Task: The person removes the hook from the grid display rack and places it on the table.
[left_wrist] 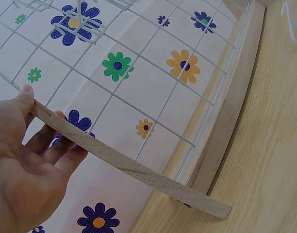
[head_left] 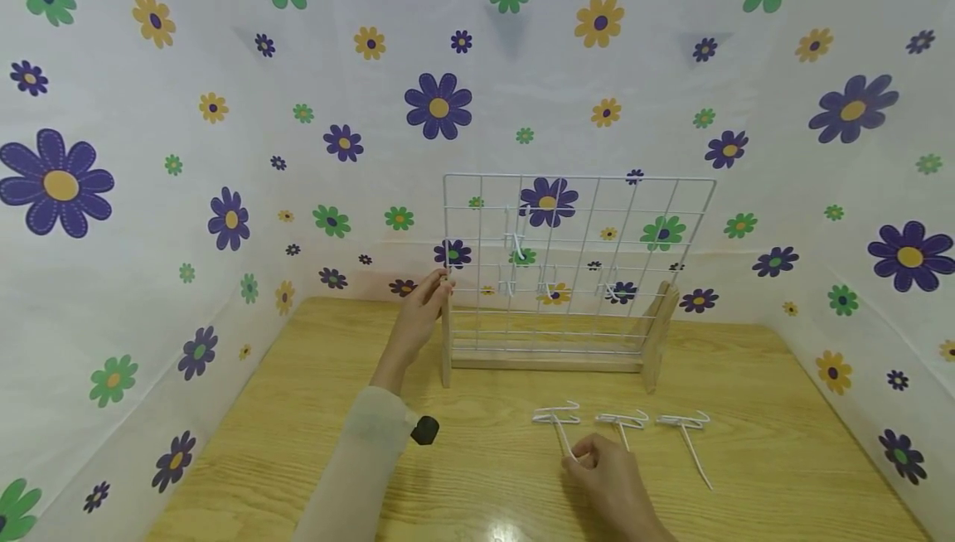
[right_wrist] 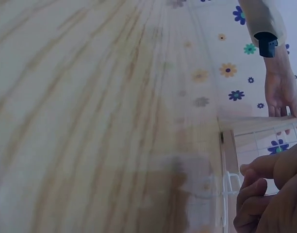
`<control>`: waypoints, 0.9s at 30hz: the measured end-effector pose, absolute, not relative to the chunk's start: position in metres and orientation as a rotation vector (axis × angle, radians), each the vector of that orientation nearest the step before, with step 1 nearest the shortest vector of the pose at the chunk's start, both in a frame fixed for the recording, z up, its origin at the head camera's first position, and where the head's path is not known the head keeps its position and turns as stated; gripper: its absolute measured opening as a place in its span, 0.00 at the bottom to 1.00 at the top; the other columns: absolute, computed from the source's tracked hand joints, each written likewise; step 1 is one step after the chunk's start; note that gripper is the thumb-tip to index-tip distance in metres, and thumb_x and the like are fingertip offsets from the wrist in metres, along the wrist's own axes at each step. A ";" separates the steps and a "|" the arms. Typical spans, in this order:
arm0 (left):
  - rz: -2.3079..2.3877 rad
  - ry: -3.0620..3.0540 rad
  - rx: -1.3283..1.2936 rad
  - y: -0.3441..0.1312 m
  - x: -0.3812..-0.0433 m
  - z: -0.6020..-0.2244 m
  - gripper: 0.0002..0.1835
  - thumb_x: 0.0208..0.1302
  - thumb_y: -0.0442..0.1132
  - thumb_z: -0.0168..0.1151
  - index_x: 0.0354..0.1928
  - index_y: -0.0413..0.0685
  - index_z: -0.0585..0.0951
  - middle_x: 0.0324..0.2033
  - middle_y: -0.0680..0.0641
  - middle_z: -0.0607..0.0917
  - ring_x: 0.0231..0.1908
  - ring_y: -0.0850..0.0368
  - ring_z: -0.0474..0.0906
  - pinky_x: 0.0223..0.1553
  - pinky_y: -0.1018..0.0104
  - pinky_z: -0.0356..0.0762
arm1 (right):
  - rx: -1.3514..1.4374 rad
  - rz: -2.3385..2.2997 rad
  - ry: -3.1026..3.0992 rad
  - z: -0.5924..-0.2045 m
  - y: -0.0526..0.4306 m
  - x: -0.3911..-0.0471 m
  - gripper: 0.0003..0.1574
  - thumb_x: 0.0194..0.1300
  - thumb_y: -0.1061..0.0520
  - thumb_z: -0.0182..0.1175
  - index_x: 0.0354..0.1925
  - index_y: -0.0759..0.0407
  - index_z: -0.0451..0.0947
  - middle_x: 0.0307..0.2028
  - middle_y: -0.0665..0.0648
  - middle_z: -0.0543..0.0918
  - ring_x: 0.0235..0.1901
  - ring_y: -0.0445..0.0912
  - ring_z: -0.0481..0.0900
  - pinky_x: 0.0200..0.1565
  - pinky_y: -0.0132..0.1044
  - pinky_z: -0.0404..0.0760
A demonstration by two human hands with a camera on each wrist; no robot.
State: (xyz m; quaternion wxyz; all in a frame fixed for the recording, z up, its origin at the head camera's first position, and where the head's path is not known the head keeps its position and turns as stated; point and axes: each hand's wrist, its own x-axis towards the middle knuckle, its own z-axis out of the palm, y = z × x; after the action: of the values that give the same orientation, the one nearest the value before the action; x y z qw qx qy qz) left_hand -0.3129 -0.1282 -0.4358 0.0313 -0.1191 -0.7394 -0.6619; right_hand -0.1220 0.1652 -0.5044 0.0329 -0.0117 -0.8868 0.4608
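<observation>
A white wire grid [head_left: 578, 177] stands upright in a wooden stand, with several white wire hooks hanging on it, one of them a hook [head_left: 516, 242] higher than the rest. My left hand [head_left: 414, 316] grips the top of the stand's left wooden side post [left_wrist: 119, 162], thumb on one side and fingers on the other. Lower right, my right hand [head_left: 610, 476] pinches the long prong of a white wire hook [head_left: 555, 418] at the table. Beside that hook lie two more, a middle hook [head_left: 622, 420] partly behind the hand and a right hook [head_left: 684, 423].
The wood-grain table [head_left: 298, 442] carries the stand towards its back edge. Behind and at both sides hangs a white flower-print cloth [head_left: 358, 219]. The stand's right wooden side post [head_left: 658, 339] leans slightly outward in the head view.
</observation>
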 end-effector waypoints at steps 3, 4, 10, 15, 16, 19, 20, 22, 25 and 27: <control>-2.040 -2.279 -0.364 -0.128 -0.313 -0.436 0.28 0.83 0.49 0.48 0.79 0.51 0.64 0.72 0.42 0.72 0.71 0.45 0.69 0.70 0.52 0.70 | -0.010 1.386 -2.746 -0.508 0.165 -0.121 0.10 0.60 0.62 0.73 0.34 0.66 0.81 0.19 0.49 0.75 0.18 0.38 0.68 0.18 0.26 0.70; -2.038 -2.280 -0.366 -0.128 -0.313 -0.436 0.28 0.84 0.49 0.48 0.79 0.50 0.64 0.72 0.42 0.72 0.71 0.45 0.69 0.70 0.52 0.70 | -0.001 1.374 -2.751 -0.509 0.166 -0.121 0.10 0.59 0.62 0.74 0.33 0.65 0.81 0.19 0.49 0.75 0.18 0.38 0.68 0.18 0.26 0.70; -2.034 -2.274 -0.378 -0.128 -0.314 -0.436 0.27 0.84 0.47 0.47 0.79 0.50 0.64 0.72 0.42 0.73 0.71 0.44 0.68 0.71 0.53 0.70 | 0.014 1.252 -2.816 -0.510 0.167 -0.120 0.12 0.60 0.56 0.75 0.27 0.58 0.82 0.20 0.47 0.77 0.20 0.39 0.69 0.21 0.29 0.72; -2.035 -2.278 -0.377 -0.128 -0.314 -0.436 0.27 0.84 0.47 0.47 0.79 0.49 0.64 0.72 0.40 0.72 0.72 0.44 0.68 0.72 0.52 0.68 | -0.008 1.173 -2.918 -0.512 0.167 -0.118 0.15 0.60 0.51 0.73 0.24 0.52 0.79 0.19 0.45 0.75 0.21 0.41 0.70 0.21 0.32 0.70; -2.038 -2.277 -0.377 -0.129 -0.314 -0.436 0.27 0.84 0.47 0.47 0.79 0.49 0.64 0.72 0.40 0.72 0.72 0.44 0.68 0.72 0.52 0.68 | 0.001 1.135 -2.933 -0.513 0.167 -0.118 0.15 0.60 0.50 0.73 0.23 0.52 0.78 0.19 0.45 0.75 0.21 0.41 0.70 0.22 0.33 0.70; -2.040 -2.275 -0.382 -0.129 -0.315 -0.436 0.28 0.84 0.48 0.48 0.79 0.48 0.63 0.72 0.40 0.72 0.72 0.44 0.67 0.72 0.51 0.68 | 0.020 1.019 -2.953 -0.515 0.166 -0.118 0.19 0.59 0.49 0.74 0.21 0.50 0.75 0.19 0.44 0.74 0.21 0.41 0.69 0.22 0.35 0.71; -2.038 -2.276 -0.383 -0.129 -0.314 -0.436 0.28 0.84 0.48 0.48 0.79 0.48 0.63 0.72 0.40 0.72 0.72 0.44 0.67 0.72 0.51 0.68 | 0.032 0.988 -2.956 -0.515 0.166 -0.118 0.19 0.58 0.49 0.74 0.21 0.49 0.74 0.19 0.43 0.74 0.21 0.40 0.68 0.22 0.35 0.71; -2.035 -2.281 -0.383 -0.129 -0.315 -0.437 0.28 0.84 0.48 0.47 0.79 0.48 0.62 0.73 0.40 0.71 0.72 0.44 0.67 0.72 0.51 0.68 | 0.059 0.935 -2.957 -0.516 0.166 -0.118 0.20 0.59 0.48 0.74 0.21 0.49 0.74 0.19 0.43 0.73 0.21 0.40 0.68 0.21 0.35 0.70; -2.030 -2.289 -0.385 -0.129 -0.314 -0.437 0.28 0.84 0.48 0.47 0.80 0.48 0.62 0.73 0.39 0.71 0.72 0.44 0.67 0.72 0.52 0.68 | 0.083 0.904 -2.963 -0.517 0.166 -0.118 0.21 0.60 0.48 0.74 0.21 0.49 0.73 0.19 0.43 0.73 0.20 0.40 0.67 0.20 0.35 0.69; -2.028 -2.292 -0.379 -0.129 -0.314 -0.437 0.28 0.84 0.48 0.47 0.79 0.50 0.63 0.73 0.40 0.71 0.72 0.45 0.68 0.72 0.53 0.69 | 0.097 0.877 -2.963 -0.517 0.167 -0.118 0.21 0.60 0.48 0.74 0.21 0.49 0.73 0.18 0.43 0.73 0.20 0.40 0.67 0.20 0.34 0.69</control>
State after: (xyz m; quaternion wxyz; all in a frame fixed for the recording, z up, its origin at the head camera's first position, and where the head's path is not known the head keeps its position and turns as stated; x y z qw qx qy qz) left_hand -0.3140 -0.1290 -0.4366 0.0288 -0.1229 -0.7430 -0.6572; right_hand -0.1183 0.1667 -0.5171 0.0251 0.0313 -0.9581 0.2837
